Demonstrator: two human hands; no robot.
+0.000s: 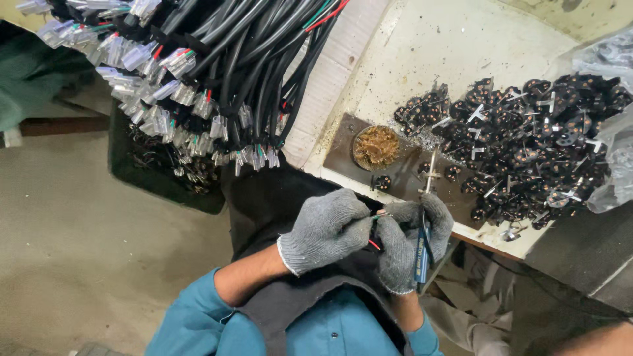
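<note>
A large bundle of black cables [224, 59] is seen hanging across the upper left, its ends fitted with clear plastic sleeves [148, 99]. To the right, a stained white workbench [448, 46] is covered by a heap of small black plug parts with metal pins [527, 145], partly held in a clear plastic bag [613, 132]. A round tin of brownish paste [376, 146] is set on a dark plate [343, 155] at the bench edge.

Below it, both hands are gloved in grey knit. The left hand [326, 227] is pinched closed on thin coloured wires [377, 216], green and red ends showing between the hands. The right hand [412, 240] is curled around a blue-handled tool [422, 254], its fingertips meeting the wires.
</note>
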